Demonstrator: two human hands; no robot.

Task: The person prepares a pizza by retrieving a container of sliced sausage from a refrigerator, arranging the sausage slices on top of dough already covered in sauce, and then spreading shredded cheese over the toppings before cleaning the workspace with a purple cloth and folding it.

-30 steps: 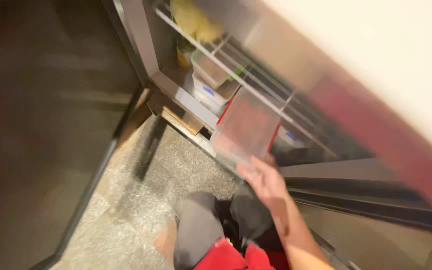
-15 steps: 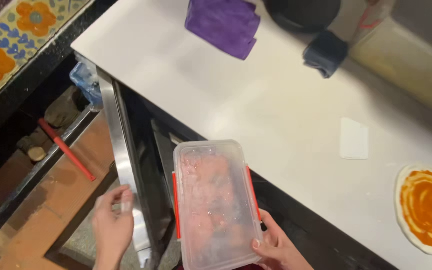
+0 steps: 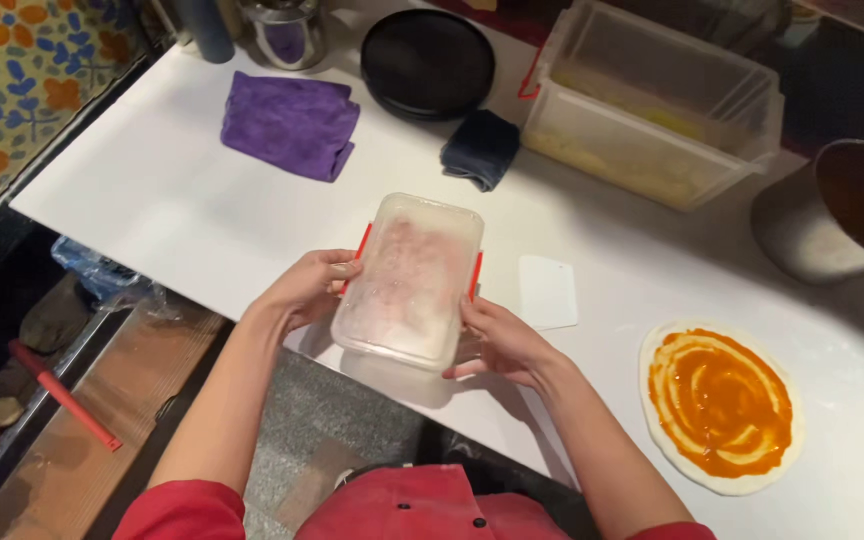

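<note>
I hold a clear plastic lidded container [image 3: 412, 278] with red side clips and pinkish contents over the near edge of a white counter [image 3: 182, 210]. My left hand [image 3: 307, 287] grips its left side by the red clip. My right hand [image 3: 497, 340] grips its right side, fingers under the lower corner. A round pizza base spread with orange-red sauce [image 3: 720, 403] lies on the counter to the right of my right hand.
A white plastic scraper [image 3: 548, 291] lies just right of the container. Further back are a purple cloth [image 3: 290, 123], a dark folded cloth [image 3: 480, 148], a black round pan [image 3: 428, 62], a large clear tub [image 3: 652, 105] and a grey bowl [image 3: 832, 210]. A red rod [image 3: 62, 395] lies low left.
The view swung up from the fridge shelves to the counter. The container came up from the fridge, held first by my right hand alone; now both hands hold it over the counter.
</note>
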